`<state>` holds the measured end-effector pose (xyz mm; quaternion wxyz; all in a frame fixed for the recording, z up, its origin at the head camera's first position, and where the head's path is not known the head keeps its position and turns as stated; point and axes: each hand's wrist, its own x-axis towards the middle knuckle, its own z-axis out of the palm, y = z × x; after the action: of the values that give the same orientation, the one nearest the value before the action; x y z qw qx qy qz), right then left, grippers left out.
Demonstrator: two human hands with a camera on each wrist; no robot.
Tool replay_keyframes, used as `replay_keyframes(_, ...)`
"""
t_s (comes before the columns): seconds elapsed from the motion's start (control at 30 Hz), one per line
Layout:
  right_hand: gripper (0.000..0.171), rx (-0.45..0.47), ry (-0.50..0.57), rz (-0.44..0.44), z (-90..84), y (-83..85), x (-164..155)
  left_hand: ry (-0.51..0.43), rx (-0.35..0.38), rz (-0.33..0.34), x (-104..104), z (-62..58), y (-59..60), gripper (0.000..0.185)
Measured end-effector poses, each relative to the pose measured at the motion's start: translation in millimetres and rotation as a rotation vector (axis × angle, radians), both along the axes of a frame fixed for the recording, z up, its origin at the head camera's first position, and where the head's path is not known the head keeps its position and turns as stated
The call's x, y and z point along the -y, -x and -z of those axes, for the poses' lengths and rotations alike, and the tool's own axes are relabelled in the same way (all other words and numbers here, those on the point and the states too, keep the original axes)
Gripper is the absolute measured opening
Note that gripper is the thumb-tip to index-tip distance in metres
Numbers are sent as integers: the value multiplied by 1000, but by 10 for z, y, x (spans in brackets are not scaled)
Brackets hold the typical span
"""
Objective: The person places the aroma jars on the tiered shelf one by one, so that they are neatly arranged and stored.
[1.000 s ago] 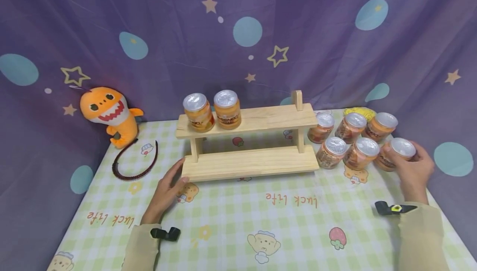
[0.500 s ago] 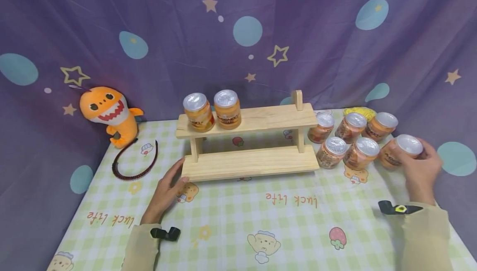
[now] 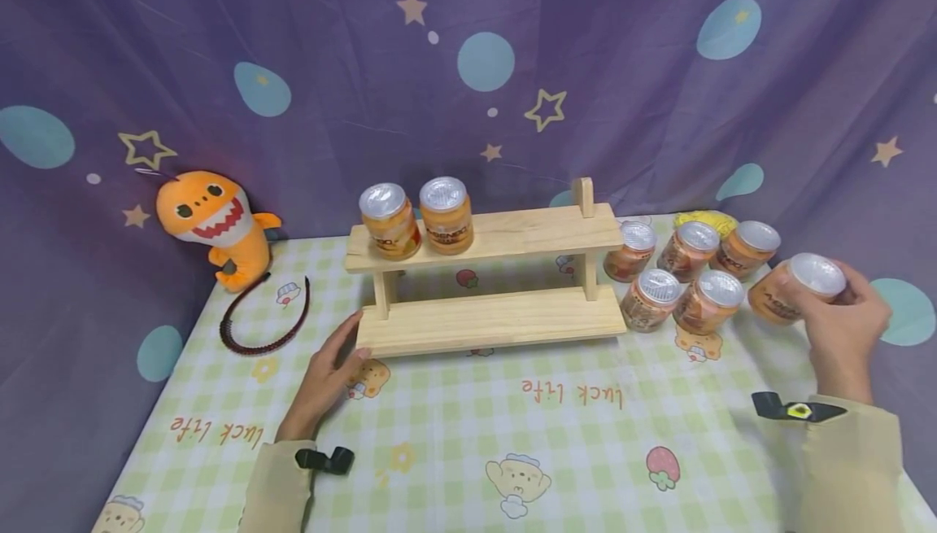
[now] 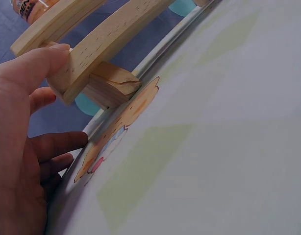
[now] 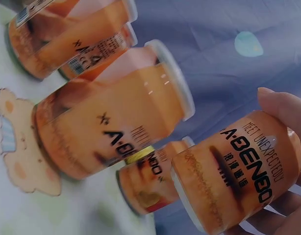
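Observation:
My right hand (image 3: 845,317) grips an orange-labelled can (image 3: 786,293) with a silver lid, its thumb and fingers on opposite sides. In the right wrist view the held can (image 5: 236,171) tilts beside the other cans, its base in sight. At the left end of a two-tier wooden shelf (image 3: 490,323), my left hand (image 3: 333,374) pinches the lower plank. The left wrist view shows the thumb (image 4: 55,58) on the plank (image 4: 104,44), the forefinger behind it and the other fingers loose. Two similar cans, one at the left end (image 3: 391,228) and one beside it (image 3: 448,224), stand on the upper tier.
Several more cans (image 3: 708,305) stand in two rows right of the shelf. Behind them lies a yellow item (image 3: 706,222). An orange shark plush (image 3: 212,224) and a dark headband (image 3: 263,346) lie at the left. A purple curtain (image 3: 629,93) closes off the back.
My right hand has carried its can rightward and slightly up, away from the rows of cans. The left hand and the shelf have stayed in place.

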<state>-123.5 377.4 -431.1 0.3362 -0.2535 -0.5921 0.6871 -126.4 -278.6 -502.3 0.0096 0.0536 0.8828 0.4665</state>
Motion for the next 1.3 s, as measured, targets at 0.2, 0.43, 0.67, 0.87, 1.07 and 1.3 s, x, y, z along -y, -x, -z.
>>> replay_keyframes(0.2, 47, 14, 13, -7, -158, -11, 17, 1, -6, 1, 1, 6, -1, 63)
replay_keyframes(0.43, 50, 49, -7, -6, -312, -23, 46, 4, -13, 8, -4, 6, -3, 63)
replay_keyframes(0.67, 51, 54, -45, -18, -416, -40, 83, -10, -16, 13, -4, -4, 6, 63)
replay_keyframes(0.87, 49, -57, -34, -57, -508, -22, 146, -7, -22, 15, -2, -9, 5, 63)
replay_keyframes(1.07, 49, -95, -12, -85, -617, 0, 214, -9, -12, 12, 12, 4, -1, 63)
replay_keyframes(1.3, 50, -88, -40, -105, -753, 24, 293, -3, -14, 11, 21, 25, 7, 63)
